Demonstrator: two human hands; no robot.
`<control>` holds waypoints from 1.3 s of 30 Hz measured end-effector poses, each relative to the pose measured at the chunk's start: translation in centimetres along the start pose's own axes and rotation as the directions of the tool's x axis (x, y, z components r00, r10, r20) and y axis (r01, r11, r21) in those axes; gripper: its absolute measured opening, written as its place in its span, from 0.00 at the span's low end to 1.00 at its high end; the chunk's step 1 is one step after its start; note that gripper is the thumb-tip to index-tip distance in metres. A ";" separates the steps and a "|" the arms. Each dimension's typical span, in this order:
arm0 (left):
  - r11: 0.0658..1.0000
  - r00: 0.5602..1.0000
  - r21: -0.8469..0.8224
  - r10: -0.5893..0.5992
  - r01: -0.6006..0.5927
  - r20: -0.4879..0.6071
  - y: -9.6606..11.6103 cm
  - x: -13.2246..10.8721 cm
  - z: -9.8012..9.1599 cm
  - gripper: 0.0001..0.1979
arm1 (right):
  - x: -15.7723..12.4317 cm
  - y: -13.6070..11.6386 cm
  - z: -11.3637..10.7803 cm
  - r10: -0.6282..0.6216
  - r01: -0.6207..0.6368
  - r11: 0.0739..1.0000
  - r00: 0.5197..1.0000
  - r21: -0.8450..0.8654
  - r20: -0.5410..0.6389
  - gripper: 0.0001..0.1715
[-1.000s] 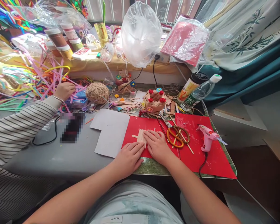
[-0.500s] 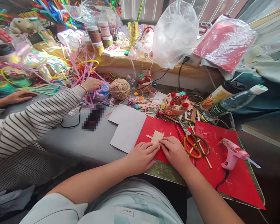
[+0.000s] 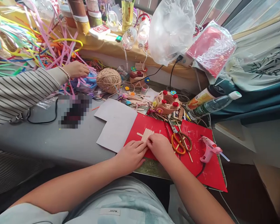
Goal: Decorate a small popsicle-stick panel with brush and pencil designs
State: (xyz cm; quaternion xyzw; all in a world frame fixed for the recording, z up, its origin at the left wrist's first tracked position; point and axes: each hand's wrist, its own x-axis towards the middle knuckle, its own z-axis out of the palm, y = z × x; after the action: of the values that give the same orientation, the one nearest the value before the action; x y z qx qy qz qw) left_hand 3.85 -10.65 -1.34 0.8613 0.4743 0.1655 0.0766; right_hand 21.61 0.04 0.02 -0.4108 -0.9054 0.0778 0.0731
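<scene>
A small panel of pale wooden craft sticks (image 3: 147,133) lies side by side on the red sheet (image 3: 133,132), with one stick jutting out to the left. At its near edge, my left hand (image 3: 131,155) presses its closed fingers on the sticks. My right hand (image 3: 160,145) pinches the near right corner, its fingertips meeting those of the left. The hands cover the lower ends of the sticks. Scissors with orange-brown handles (image 3: 178,147) lie just right of my right hand, over some loose thin sticks.
A pink glue gun (image 3: 209,149) rests on a second red sheet (image 3: 193,168). White sheets (image 3: 118,130) lie left. Behind stand a flower-trimmed stick basket (image 3: 166,102), a twine ball (image 3: 109,80) and a plastic bottle (image 3: 214,104). Another person's hand (image 3: 76,69) reaches among pink strips.
My view has swung to the right and down, so everything sits further left. Both my hands stay at the craft sticks, with the right fingers curled a little tighter.
</scene>
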 end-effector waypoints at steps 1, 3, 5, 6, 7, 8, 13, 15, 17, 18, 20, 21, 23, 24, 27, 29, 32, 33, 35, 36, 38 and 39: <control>1.000 1.000 0.004 0.000 0.000 -0.004 0.0 0.0 0.0 0.26 | 0.3 0.2 -0.1 0.009 -0.008 1.000 1.000 -0.004 0.017 0.12; 1.000 1.000 0.008 0.002 -0.002 -0.012 0.0 -0.1 0.2 0.28 | 0.9 0.7 -0.5 0.032 -0.032 0.999 0.999 -0.006 0.038 0.12; 1.000 1.000 0.008 0.003 -0.003 -0.024 -0.1 -0.2 0.2 0.28 | 1.3 1.2 -1.2 0.050 -0.051 0.999 0.997 0.008 0.061 0.12; 1.000 1.000 0.009 0.004 -0.004 -0.027 -0.1 -0.2 0.2 0.27 | 1.4 1.3 -1.6 0.053 -0.054 0.998 0.995 0.020 0.081 0.12; 1.000 1.000 0.013 0.006 -0.006 -0.028 -0.1 -0.2 0.2 0.27 | 1.5 1.4 -1.9 0.051 -0.055 0.998 0.993 0.034 0.109 0.12; 1.000 1.000 0.019 0.009 -0.008 -0.027 -0.2 -0.3 0.2 0.27 | 1.5 1.3 -2.3 0.048 -0.055 0.997 0.989 0.047 0.142 0.12; 0.999 1.000 0.046 0.016 -0.016 -0.015 -0.3 -0.3 0.3 0.29 | 1.1 0.5 -2.4 0.053 -0.074 0.994 0.972 0.080 0.229 0.12; 0.999 1.000 0.049 0.014 -0.013 -0.015 -0.3 -0.3 0.4 0.29 | 1.2 0.5 -2.1 0.059 -0.076 0.994 0.977 0.074 0.203 0.11; 0.999 1.000 0.052 0.013 -0.012 -0.017 -0.2 -0.3 0.4 0.29 | 1.4 0.9 -1.9 0.056 -0.066 0.996 0.984 0.053 0.171 0.11; 0.999 1.000 0.052 0.013 -0.012 -0.017 -0.2 -0.4 0.4 0.28 | 1.5 1.0 -2.0 0.053 -0.060 0.997 0.986 0.043 0.161 0.12; 0.999 1.000 0.050 0.013 -0.012 -0.019 -0.2 -0.4 0.4 0.27 | 1.8 1.2 -2.3 0.040 -0.048 0.998 0.985 0.044 0.167 0.13; 0.999 1.000 0.049 0.012 -0.011 -0.020 -0.3 -0.4 0.4 0.27 | 1.8 1.2 -2.5 0.035 -0.045 0.998 0.983 0.052 0.181 0.13; 0.999 1.000 0.049 0.013 -0.012 -0.022 -0.3 -0.4 0.3 0.27 | 1.9 1.0 -2.8 0.027 -0.041 0.997 0.978 0.060 0.207 0.13; 0.999 1.000 0.050 0.013 -0.012 -0.022 -0.3 -0.4 0.3 0.28 | 1.9 0.9 -2.9 0.024 -0.037 0.998 0.977 0.057 0.212 0.13; 0.999 1.000 0.050 0.008 -0.007 -0.019 -0.3 -0.4 0.4 0.28 | 1.8 0.8 -2.8 0.016 -0.025 0.999 0.980 0.046 0.197 0.14; 0.999 1.000 0.045 0.004 -0.003 -0.014 -0.3 -0.3 0.4 0.28 | 1.9 0.9 -2.6 0.010 -0.022 0.998 0.983 0.059 0.186 0.14; 0.999 1.000 0.040 0.002 -0.001 -0.014 -0.2 -0.3 0.5 0.28 | 2.1 1.1 -2.5 0.009 -0.021 0.998 0.984 0.061 0.178 0.14; 0.999 1.000 0.039 0.002 -0.001 -0.014 -0.2 -0.3 0.5 0.29 | 2.2 1.2 -2.4 0.010 -0.021 0.998 0.984 0.058 0.178 0.14; 0.999 1.000 0.039 0.002 -0.001 -0.015 -0.2 -0.3 0.5 0.29 | 2.4 1.3 -2.4 0.011 -0.021 0.998 0.983 0.052 0.183 0.14; 0.999 1.000 0.038 0.001 -0.001 -0.016 -0.2 -0.3 0.5 0.29 | 2.5 1.3 -2.5 0.012 -0.021 0.999 0.982 0.049 0.187 0.14; 0.999 1.000 0.036 0.001 0.000 -0.019 -0.3 -0.3 0.5 0.28 | 2.5 1.3 -2.5 0.016 -0.025 0.999 0.981 0.045 0.194 0.13; 0.999 1.000 0.034 0.001 0.000 -0.020 -0.3 -0.3 0.5 0.28 | 2.5 1.2 -2.5 0.017 -0.026 0.999 0.980 0.044 0.196 0.13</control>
State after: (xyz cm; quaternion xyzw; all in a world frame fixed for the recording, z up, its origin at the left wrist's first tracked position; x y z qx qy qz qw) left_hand 3.66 -10.77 -1.97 0.8609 0.4775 0.1661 0.0568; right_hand 21.37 2.95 2.35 -0.4090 -0.9018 0.1395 -0.0078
